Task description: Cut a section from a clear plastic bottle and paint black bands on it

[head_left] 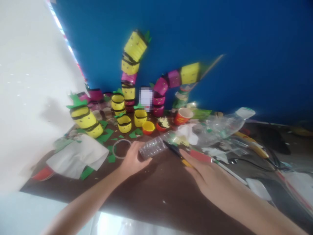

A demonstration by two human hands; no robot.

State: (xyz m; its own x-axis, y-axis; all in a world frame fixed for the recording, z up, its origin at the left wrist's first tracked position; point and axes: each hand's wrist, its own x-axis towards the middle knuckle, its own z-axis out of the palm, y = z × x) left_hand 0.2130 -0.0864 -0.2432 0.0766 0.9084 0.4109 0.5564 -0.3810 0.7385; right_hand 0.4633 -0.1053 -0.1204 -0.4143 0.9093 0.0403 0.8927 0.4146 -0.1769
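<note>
A clear ribbed plastic bottle (154,146) lies on its side above the brown table (146,192). My left hand (134,160) grips its near left end, thumb along the lower side. In my right hand (202,171) is a black and yellow utility knife (174,150), pointing left. Its tip meets or overlaps the right part of the bottle; blur hides whether it cuts in. A clear plastic ring (121,149) lies just left of my left hand. Beyond the bottle are a small yellow-and-red cup (148,127) and a red bowl of pale scraps (163,124).
Stacks of yellow cups (128,91) and magenta cups (158,101) stand against the blue wall (183,32). A white cloth (80,155) and green scraps lie left. On the right are a large clear bottle (225,125), a hot-glue gun (254,145) and cables.
</note>
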